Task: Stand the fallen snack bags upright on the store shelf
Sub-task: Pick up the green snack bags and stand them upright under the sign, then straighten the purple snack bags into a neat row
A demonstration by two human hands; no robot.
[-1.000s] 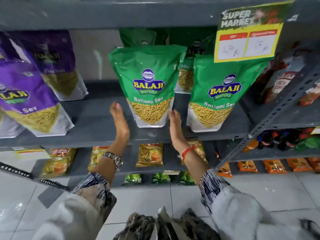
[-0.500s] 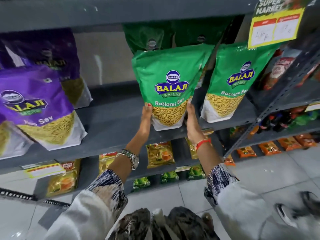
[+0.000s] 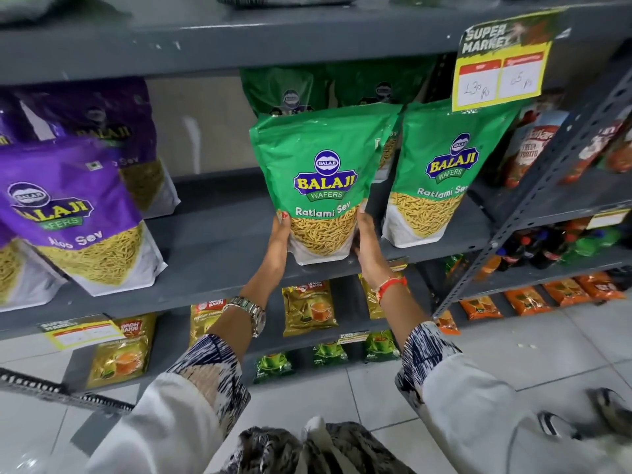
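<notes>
A green Ratlami Sev bag [image 3: 321,172] stands upright at the front of the grey shelf [image 3: 212,248], held at its lower corners. My left hand [image 3: 278,239] grips its lower left side and my right hand [image 3: 367,246] its lower right side. A second green bag [image 3: 441,172] stands upright just to its right, and more green bags [image 3: 290,92] stand behind. At the left, purple Aloo Sev bags [image 3: 68,213] lean tilted on the same shelf.
A yellow price tag [image 3: 499,77] hangs from the shelf above on the right. Tea packets [image 3: 307,307] fill the lower shelves. An angled metal upright [image 3: 533,203] borders a neighbouring rack with sauce packs and bottles. The floor below is tiled.
Both hands rose from the shelf edge and closed on the lower sides of the middle green bag. The view shifted left and up.
</notes>
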